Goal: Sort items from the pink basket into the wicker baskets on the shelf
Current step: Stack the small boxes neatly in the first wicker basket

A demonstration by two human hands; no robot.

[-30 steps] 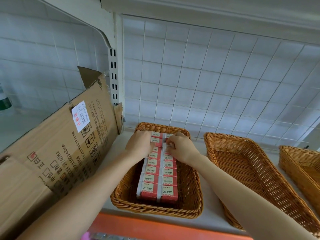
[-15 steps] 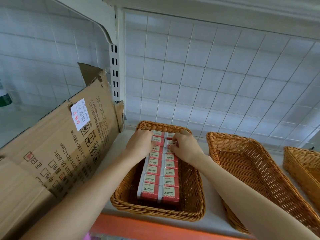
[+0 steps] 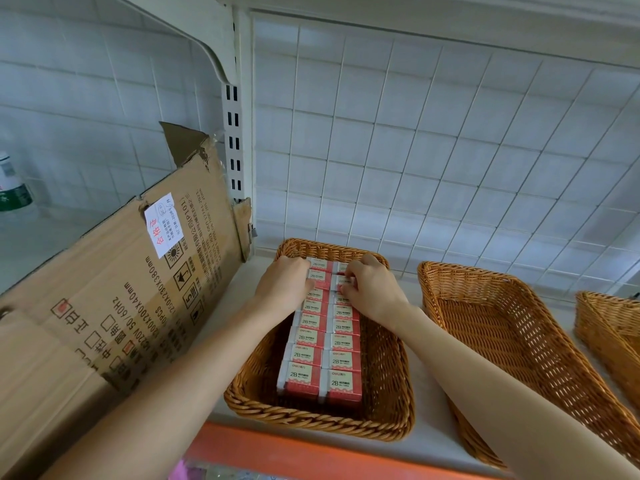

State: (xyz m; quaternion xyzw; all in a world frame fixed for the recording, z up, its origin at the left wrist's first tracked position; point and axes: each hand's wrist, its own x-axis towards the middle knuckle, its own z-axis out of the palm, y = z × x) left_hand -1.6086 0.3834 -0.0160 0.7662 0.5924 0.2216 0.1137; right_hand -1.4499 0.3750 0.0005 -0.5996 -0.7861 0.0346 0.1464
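Orange shelf edge ran nearest. The left wicker basket held 2B boxes in two rows, front to back. At the far end, right hand pinched a right-row box. Left hand curled over the left row, grip unclear. Middle wicker basket sat just beside, not touching. Cardboard box leaned at left, with wire grid behind.

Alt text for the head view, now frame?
The left hand and right hand touch the far end of two rows of red boxes packed in a wicker basket on a shelf. A second basket stands to its right, a cardboard box to its left.
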